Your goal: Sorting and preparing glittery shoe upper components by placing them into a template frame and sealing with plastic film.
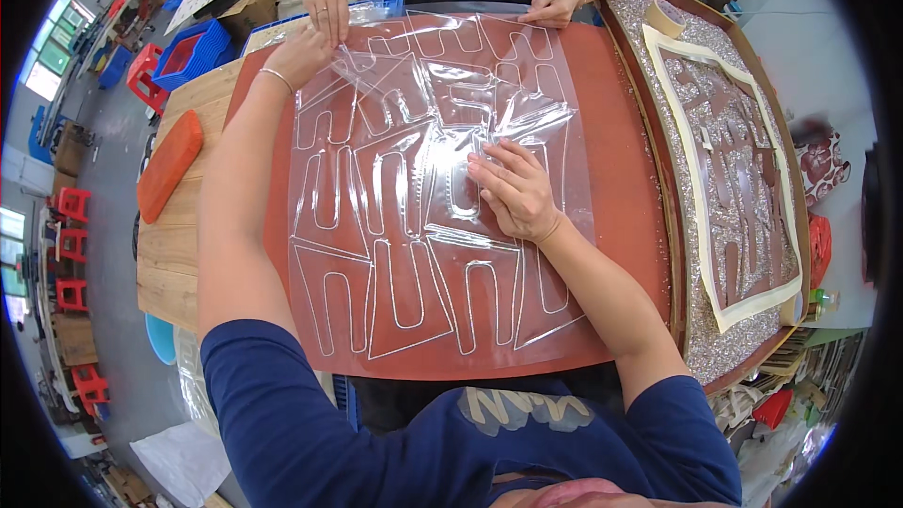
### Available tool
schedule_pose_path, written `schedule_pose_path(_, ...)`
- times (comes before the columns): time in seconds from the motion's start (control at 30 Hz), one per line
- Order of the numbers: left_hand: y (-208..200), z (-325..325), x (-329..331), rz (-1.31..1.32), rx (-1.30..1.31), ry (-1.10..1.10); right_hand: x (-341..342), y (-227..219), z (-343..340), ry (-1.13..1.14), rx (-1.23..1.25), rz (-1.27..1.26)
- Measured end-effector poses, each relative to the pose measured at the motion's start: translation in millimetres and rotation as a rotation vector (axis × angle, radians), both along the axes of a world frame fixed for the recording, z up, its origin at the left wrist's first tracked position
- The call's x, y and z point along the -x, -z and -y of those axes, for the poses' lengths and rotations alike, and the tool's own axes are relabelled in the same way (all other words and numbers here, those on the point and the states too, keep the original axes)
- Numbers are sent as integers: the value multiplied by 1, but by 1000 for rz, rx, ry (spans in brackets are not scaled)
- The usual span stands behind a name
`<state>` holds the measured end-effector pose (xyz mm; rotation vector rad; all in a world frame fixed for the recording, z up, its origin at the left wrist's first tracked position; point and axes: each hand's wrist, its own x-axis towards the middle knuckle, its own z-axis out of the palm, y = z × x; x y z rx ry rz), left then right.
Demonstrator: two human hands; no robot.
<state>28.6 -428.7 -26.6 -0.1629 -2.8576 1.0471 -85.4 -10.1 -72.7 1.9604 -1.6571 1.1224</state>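
Note:
A clear plastic sheet (pixel 404 282) with rows of angular and U-shaped outlines lies over a reddish-brown board (pixel 621 226). At its far left corner my left hand (pixel 299 56) pinches the film, whose corner is creased and slightly lifted. My right hand (pixel 515 193) rests on the sheet right of its middle, fingers stretched out. Across the board, a co-worker's hand (pixel 324 9) meets mine at that corner, partly overlapping my fingertips. The co-worker's other hand (pixel 553 6) holds the sheet's far right edge.
Right of the board stands a tray of silvery glitter (pixel 724 348) bearing a cream-framed stencil (pixel 704 226) and a tape roll (pixel 665 17). On the wooden table (pixel 179 263) at left lies an orange-red block (pixel 170 165). Blue crates (pixel 196 55) and red stools (pixel 144 75) stand beyond.

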Motion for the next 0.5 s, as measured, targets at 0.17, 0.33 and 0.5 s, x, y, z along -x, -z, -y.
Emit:
schedule_pose_path(0.17,69,-26,-12,-261,-226,-229,2,3,0,9,-16,-13)
schedule_pose_path(0.33,80,-35,-29,-359,-278,-322,1,1,0,4,19,19)
schedule_pose_path(0.5,58,-38,-1,-332,-314,-560,-2,1,0,29,16,21)
